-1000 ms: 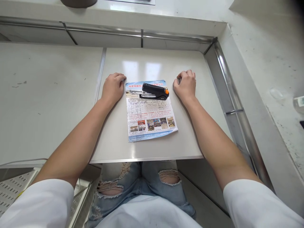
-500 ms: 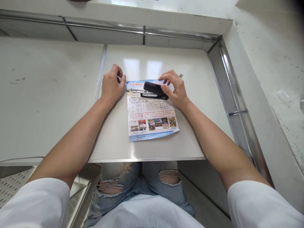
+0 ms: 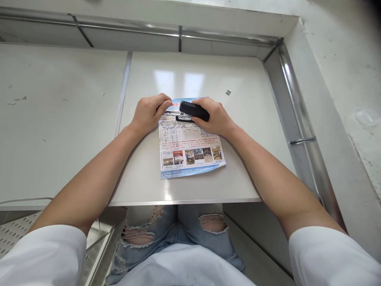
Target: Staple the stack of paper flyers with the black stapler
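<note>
A black stapler [image 3: 195, 111] lies on a printed leaflet [image 3: 190, 137], its top lifted away from its base. Its metal staple tray [image 3: 172, 113] sticks out to the left. My right hand [image 3: 212, 113] is closed around the stapler's right end, thumb below and fingers over the top. My left hand [image 3: 151, 111] is pinched at the outer end of the tray, over the leaflet's upper left corner. Whatever lies between its fingertips is hidden. Small grey pieces like staple strips [image 3: 228, 92] lie on the table beyond my right hand.
The white table [image 3: 241, 167] has a seam strip [image 3: 123, 85] to the left. A metal-trimmed ledge [image 3: 208, 37] borders the back, and a metal rail [image 3: 297, 95] the right side. A cable [image 3: 26, 199] runs along the front left edge.
My left hand has moved right, from beside the leaflet to the stapler's tray, with a small dark piece at its fingertips earlier. My right hand has closed from a loose touch to a grip.
</note>
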A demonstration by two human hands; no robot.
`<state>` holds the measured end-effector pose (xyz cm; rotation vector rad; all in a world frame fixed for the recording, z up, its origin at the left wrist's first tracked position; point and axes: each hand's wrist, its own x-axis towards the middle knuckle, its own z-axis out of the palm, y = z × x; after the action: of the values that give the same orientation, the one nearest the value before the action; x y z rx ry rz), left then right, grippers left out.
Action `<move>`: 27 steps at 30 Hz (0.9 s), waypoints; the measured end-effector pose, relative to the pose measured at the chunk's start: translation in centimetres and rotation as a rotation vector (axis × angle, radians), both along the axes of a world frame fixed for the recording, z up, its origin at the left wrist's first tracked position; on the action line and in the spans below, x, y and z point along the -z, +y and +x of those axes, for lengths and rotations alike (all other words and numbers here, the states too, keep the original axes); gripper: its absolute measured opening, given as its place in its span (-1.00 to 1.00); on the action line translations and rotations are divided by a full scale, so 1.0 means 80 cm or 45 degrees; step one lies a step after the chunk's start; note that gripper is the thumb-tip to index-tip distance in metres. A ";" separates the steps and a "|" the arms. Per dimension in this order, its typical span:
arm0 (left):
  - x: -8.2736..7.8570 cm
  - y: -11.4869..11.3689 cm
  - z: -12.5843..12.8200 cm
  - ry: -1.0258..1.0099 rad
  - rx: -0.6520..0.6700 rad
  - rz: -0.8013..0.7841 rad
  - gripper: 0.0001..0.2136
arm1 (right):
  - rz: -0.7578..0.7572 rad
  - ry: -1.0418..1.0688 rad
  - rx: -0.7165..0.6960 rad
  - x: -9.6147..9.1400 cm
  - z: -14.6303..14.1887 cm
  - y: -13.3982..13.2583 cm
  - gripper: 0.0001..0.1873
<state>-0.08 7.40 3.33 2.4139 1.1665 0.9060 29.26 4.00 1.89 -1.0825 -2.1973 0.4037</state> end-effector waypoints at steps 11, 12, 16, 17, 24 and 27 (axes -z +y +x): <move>-0.008 -0.007 0.007 0.033 -0.036 0.008 -0.61 | 0.018 -0.013 -0.005 -0.001 0.000 0.000 -0.50; -0.008 -0.007 0.007 0.019 -0.028 0.002 -0.62 | 0.016 -0.011 -0.005 -0.001 0.001 0.000 -0.50; -0.006 -0.006 0.005 -0.036 -0.021 -0.008 -0.61 | 0.008 0.002 -0.007 0.003 0.001 0.002 -0.46; -0.006 -0.006 0.005 -0.038 -0.019 -0.006 -0.60 | 0.007 0.004 -0.009 0.004 0.001 0.003 -0.46; -0.005 -0.004 0.006 0.018 -0.023 -0.016 -0.55 | -0.001 0.001 -0.009 0.003 0.002 0.001 -0.48; -0.006 -0.004 0.007 0.002 -0.033 -0.003 -0.55 | 0.007 -0.008 -0.017 0.001 0.001 0.001 -0.51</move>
<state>0.46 7.04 3.78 2.4033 1.2011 0.9102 29.37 4.05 1.84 -1.0678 -2.2110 0.4011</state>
